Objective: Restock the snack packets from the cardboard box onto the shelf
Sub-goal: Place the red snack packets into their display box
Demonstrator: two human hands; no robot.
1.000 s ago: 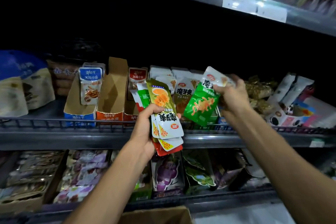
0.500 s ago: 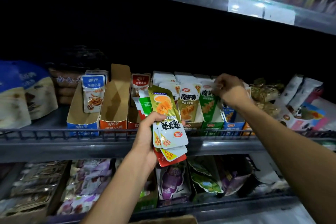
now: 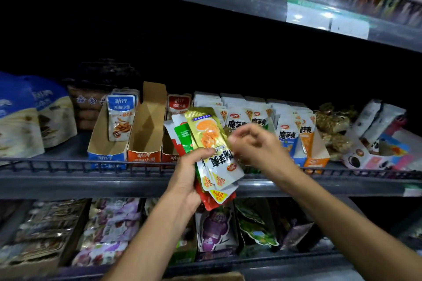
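While the left hand (image 3: 186,180) grips a fanned bundle of snack packets (image 3: 213,155) with its thumb pressed across their front and its fingers curled behind, the right hand (image 3: 255,146) sits just to the right of that bundle, its fingers bent and drawn together at the gold-topped front packet's right edge. Motion blur covers those fingertips, so I cannot tell whether they pinch the packet or merely touch it. Within the grip the packets are turned upside down: their white ends with the print and the yellow percent tags hang below the thumb, and the gold, green and red ends stand up above it, spread like cards. A red packet lies at the very bottom of the fan, poking out under the heel of the left hand. Directly behind the bundle and both hands runs the wire-fronted shelf (image 3: 68,164), where upright rows of matching white packets (image 3: 237,118) stand in display cartons, a blue one (image 3: 294,143) and an orange one (image 3: 312,146) lying beyond the right wrist. Up and to the left of the grip stands an open brown carton (image 3: 148,130) with an orange front, and further left a blue-fronted carton (image 3: 107,157) holds a single blue-labelled packet (image 3: 121,118). Beneath both forearms a lower shelf carries purple pouches (image 3: 214,228) and green ones. At the bottom edge, under the left forearm, a strip of the cardboard box (image 3: 205,277) shows.
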